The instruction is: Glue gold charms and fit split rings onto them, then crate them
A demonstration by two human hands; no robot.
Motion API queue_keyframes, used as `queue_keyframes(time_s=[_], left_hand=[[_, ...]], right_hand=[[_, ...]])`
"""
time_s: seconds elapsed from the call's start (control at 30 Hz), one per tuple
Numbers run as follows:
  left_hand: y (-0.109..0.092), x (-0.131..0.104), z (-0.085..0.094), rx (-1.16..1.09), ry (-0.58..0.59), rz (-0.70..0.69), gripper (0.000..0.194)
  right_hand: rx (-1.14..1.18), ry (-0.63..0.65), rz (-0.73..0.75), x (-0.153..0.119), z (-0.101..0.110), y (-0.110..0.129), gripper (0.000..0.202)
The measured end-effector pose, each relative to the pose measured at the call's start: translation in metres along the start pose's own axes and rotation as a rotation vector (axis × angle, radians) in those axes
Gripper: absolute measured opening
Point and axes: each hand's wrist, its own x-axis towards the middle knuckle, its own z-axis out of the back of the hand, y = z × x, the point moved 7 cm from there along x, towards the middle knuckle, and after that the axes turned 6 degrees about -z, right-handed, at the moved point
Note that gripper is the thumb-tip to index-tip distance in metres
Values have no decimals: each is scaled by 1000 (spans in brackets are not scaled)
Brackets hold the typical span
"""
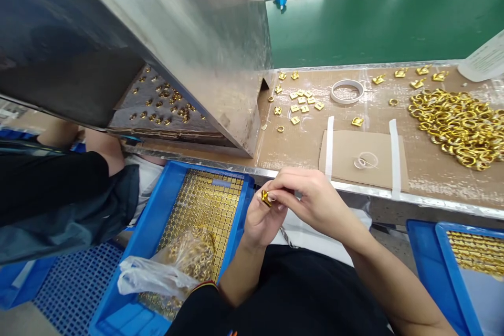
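Piece (pixel 266 198) in hand, small and gold, and the left grip (pixel 260 220) has it pinched just this side of the worktop (pixel 303 152)! The right grip (pixel 311 191) is up against it, thumb and finger bunched together; whether they clasp the piece or only press it, I cannot tell. Looks like close fingertip work, both hands on the one piece. The next move, I'd judge, calls for a steady left pinch and small, exact pressure from the right, because something this little could easily slip. Ahead and right of the grip, card (pixel 364 142), a clear loop (pixel 360 161) lying on it. Farther right, a heap of rings (pixel 464 128)! Straight ahead, loose squares (pixel 304 108); left of the grip and lower, a blue tray (pixel 155 215) with a bag (pixel 157 278) inside.
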Motion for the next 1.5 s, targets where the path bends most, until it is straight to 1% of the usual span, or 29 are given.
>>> queue_keyframes(time_s=[0.17,0.4,0.67,0.97,1.27,1.5], left_hand=[[-1,-2,3,19,18,-10,43],[-1,-3,5,16,47,5,44],[1,-4,7,37,36,-1,47],[-2,-9,4,19,94,-8,44],[-1,-11,5,14,88,6,44],[-1,-10,3,3,110,-5,41]], right_hand=[[15,-3,41,-2,0,5,16],[28,18,59,-2,-2,7,16],[40,30,62,-5,-2,10,16],[74,48,77,-7,-4,14,14],[72,51,73,-9,-6,17,12],[55,52,71,-9,-5,16,14]])
